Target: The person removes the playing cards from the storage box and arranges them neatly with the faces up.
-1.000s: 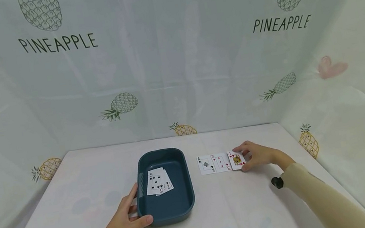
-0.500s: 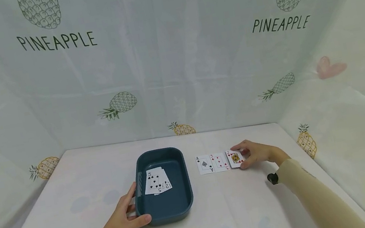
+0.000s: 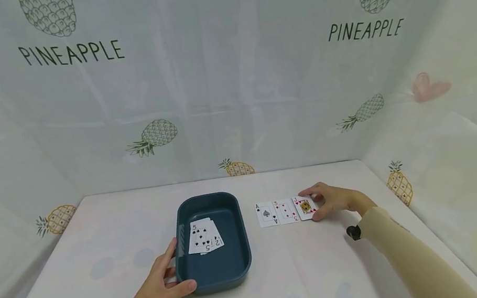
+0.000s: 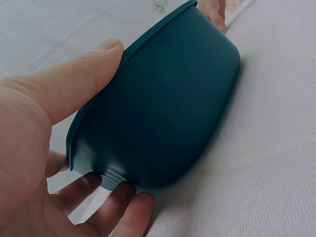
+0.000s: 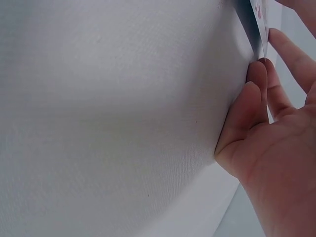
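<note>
Fingers (image 3: 310, 191) of the right hand (image 3: 333, 200) pinch the jack card (image 3: 306, 207), at three o'clock of the tray (image 3: 219, 275) that the left hand (image 3: 160, 290) grips, and should lift its edge cleanly off the worktop (image 3: 290, 278).

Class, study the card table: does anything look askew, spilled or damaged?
Nothing is spilled or damaged. Only the playing cards in the dark teal plastic tray lie slightly fanned, while the three white cards beside it form a neat row.

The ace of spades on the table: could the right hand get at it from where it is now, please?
Probably yes. The right hand touches the jack at the row's right end; the ace of spades lies face up two cards to the left, uncovered, and only the flat three lies between.
</note>
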